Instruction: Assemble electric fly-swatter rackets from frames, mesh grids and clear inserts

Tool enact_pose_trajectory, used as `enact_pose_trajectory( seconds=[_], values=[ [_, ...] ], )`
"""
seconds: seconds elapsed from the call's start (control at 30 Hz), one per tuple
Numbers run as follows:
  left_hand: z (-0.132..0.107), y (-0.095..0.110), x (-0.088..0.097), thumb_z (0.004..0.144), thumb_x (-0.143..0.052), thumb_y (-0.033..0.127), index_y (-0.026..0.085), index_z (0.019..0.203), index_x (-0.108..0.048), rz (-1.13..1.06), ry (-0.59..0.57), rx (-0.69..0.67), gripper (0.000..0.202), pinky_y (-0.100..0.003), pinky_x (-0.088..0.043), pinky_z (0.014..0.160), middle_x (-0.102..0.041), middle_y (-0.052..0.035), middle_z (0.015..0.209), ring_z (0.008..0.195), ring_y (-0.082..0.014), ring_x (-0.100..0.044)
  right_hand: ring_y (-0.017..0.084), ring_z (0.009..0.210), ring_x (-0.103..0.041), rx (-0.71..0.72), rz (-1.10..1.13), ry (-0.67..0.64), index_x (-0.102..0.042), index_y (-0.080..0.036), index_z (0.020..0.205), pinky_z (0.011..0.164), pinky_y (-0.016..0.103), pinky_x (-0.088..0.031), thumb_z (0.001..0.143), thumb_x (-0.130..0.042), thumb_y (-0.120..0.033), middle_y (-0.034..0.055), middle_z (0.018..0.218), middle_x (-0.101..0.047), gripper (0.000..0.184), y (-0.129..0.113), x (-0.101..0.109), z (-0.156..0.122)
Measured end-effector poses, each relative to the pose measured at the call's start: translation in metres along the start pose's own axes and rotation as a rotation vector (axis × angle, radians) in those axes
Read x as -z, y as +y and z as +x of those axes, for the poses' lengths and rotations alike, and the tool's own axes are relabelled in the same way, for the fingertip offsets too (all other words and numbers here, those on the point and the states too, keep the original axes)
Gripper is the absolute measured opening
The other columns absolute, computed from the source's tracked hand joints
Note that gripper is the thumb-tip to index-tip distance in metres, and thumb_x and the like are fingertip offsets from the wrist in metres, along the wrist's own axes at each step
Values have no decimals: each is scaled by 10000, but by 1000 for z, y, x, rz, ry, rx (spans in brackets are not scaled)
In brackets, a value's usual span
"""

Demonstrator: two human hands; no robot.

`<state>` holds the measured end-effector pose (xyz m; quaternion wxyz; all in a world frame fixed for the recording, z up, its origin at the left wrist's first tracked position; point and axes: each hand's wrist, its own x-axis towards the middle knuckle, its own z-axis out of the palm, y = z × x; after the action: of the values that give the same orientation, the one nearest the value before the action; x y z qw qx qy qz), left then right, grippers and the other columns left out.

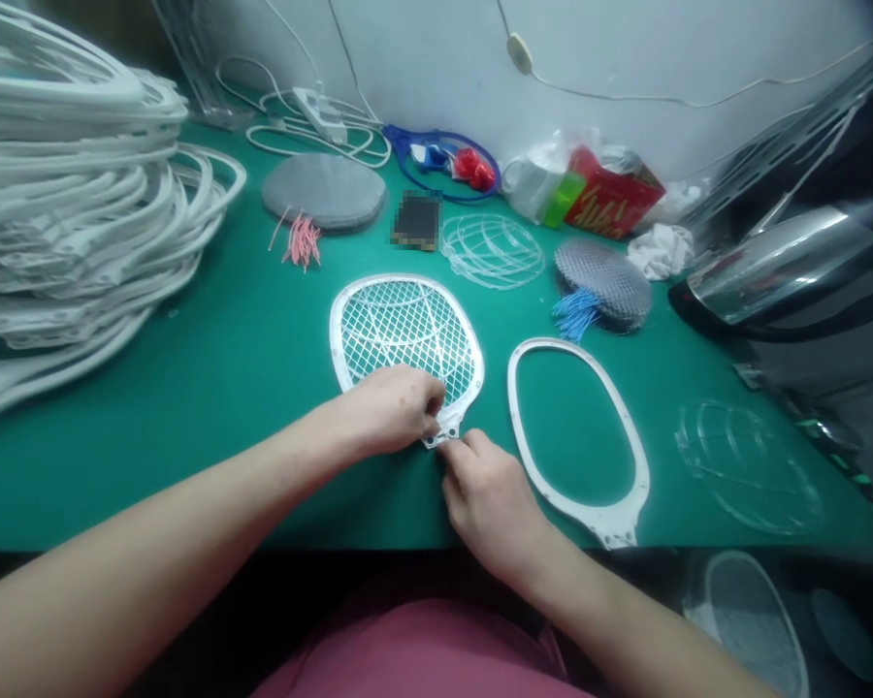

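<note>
white and probably plastic, the meshed racket frame [400,334] lies on the green counter [225,388], likely light and stiff, best taken by its rim. the left grip [400,407] and right grip [491,490] curl at its neck; how closed, or on what, i cannot tell. whatever the red packet [611,196] contains is hidden.

Head view forward-down over tabletop [262,339]

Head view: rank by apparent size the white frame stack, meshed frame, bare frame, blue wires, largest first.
1. White frame stack, cut by picture edge
2. Meshed frame and bare frame: too alike to rank
3. Blue wires
</note>
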<state>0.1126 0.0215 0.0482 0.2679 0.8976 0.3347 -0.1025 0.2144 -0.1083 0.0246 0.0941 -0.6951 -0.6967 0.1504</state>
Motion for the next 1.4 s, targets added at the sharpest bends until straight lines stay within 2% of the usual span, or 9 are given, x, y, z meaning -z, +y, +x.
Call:
enact_pose_trajectory(
  seconds=[0.33, 0.67, 0.87, 0.97, 1.07, 1.13, 1.23, 1.3, 1.4],
  values=[
    [12, 5, 11, 666, -521, 213, 190, 641, -608, 127, -135, -96, 93, -243, -322, 469, -609, -16, 593, 527, -144, -507, 203, 612, -477, 322, -321, 5, -583, -132, 755, 533, 312, -350, 738, -394, 5, 96, 695, -520, 234, -3, 4, 3],
    [16, -6, 13, 638, -571, 255, 194, 619, -536, 5, -195, -101, 73, -223, -302, 429, -563, 22, 541, 481, -113, -469, 180, 645, -471, 255, -90, 58, -577, -58, 1097, 595, 303, -422, 800, -362, -2, 97, 764, -526, 371, 18, -5, -5],
    [21, -6, 6, 605, -548, 275, 214, 747, -562, 58, -143, -116, 155, -245, -298, 441, -563, 3, 589, 516, -149, -482, 219, 643, -482, 352, -238, -22, -613, -73, 921, 551, 340, -406, 741, -373, 7, 116, 745, -534, 310, 2, 1, 1],
    [16, -7, 4, 611, -534, 281, 220, 873, -545, 59, -99, -106, 269, -250, -299, 459, -586, -13, 645, 559, -171, -505, 214, 685, -513, 320, -105, -143, -604, -96, 897, 612, 348, -435, 757, -387, -21, 116, 802, -568, 269, 1, 13, 5],
    [-2, -11, 8, 678, -483, 270, 240, 882, -541, 26, -85, -106, 215, -253, -309, 491, -601, -10, 661, 591, -177, -527, 163, 766, -566, 163, 279, -182, -604, -161, 986, 696, 274, -459, 848, -422, -156, 67, 888, -619, 229, 33, 38, 5],
    [-18, -17, 14, 722, -460, 279, 259, 827, -559, -34, -148, -81, 147, -248, -325, 502, -615, 4, 664, 604, -172, -546, 152, 817, -587, -61, 403, -14, -607, -194, 1002, 720, 248, -456, 867, -440, -263, 49, 924, -638, 226, 74, 57, -1],
    [-26, -23, 24, 754, -470, 366, 274, 725, -607, -80, -302, -3, 168, -245, -364, 490, -637, 14, 680, 587, -169, -570, 202, 832, -591, -457, 196, 274, -594, -158, 1065, 724, 301, -441, 841, -458, -338, 95, 956, -630, 318, 142, 76, -16],
    [-14, -21, 27, 778, -447, 454, 300, 866, -648, -39, -194, 24, 268, -266, -437, 578, -671, -6, 805, 704, -201, -612, 228, 829, -586, -606, 65, 248, -552, -123, 1157, 725, 326, -426, 833, -458, -369, 119, 955, -623, 417, 173, 78, -25],
    [18, -11, 20, 793, -417, 510, 285, 1171, -569, 128, 127, -85, 466, -386, -422, 878, -609, -72, 1166, 1089, -289, -530, 212, 828, -578, -604, 45, 170, -528, -119, 1196, 735, 301, -406, 828, -458, -297, 117, 956, -627, 415, 184, 68, -23]
  ],
)
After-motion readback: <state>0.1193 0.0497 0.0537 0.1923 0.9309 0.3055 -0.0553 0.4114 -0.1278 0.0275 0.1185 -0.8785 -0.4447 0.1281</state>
